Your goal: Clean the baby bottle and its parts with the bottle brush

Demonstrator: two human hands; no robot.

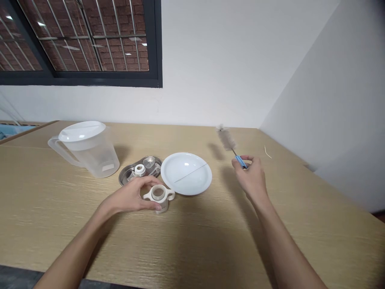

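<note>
My left hand [136, 194] is wrapped around a small baby bottle [162, 206] with two cream side handles and an uncovered round mouth. The bottle is upright, at or just above the table. In my right hand [251, 176] is a bottle brush [226, 138], gripped by its blue handle, bristles pointing up and away to the left. Between the hands lies a white plate [186, 189] with a thin straight stick or wire [191, 173] across it. Behind my left hand, a kidney-shaped metal tray [122, 176] holds a white ring cap [140, 169] and clear parts.
A lidded translucent pitcher [96, 156] stands at the left on the wooden table [180, 249]. A thin pale curved strip [267, 152] lies at the far right. White walls bound the table behind and to the right, with a barred window [90, 40] at upper left.
</note>
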